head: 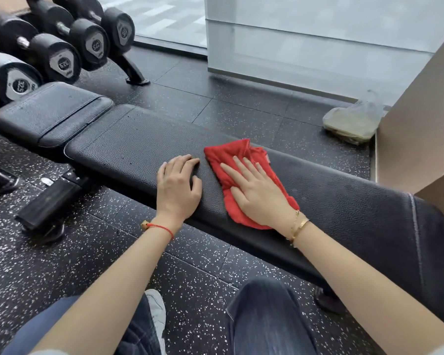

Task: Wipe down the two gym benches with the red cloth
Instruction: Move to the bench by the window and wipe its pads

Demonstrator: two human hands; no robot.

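Red cloth (244, 175) lies crumpled under the right hand (256, 190), whose straight, spread fingers press it flat against the long pad of the gym bench (128, 147), a hold that seems meant to drag the whole cloth along rather than bunch it up. Just beside it, not touching the cloth, the left hand (177, 185) rests on the near edge of the same pad with fingers loosely bent and gripping nothing, probably to steady the body while the other arm wipes. Pebbled black vinyl covers the pad, long and rounded at its corners, with a stitched seam near its right end; a shorter seat cushion (49, 111) of the same grain sits at its left end. Only this one bench is in view. Beyond it a rack of black dumbbells (62, 55) stands on speckled rubber floor (215, 103), and a limp plastic bag (351, 121) slumps in the corner against a wall
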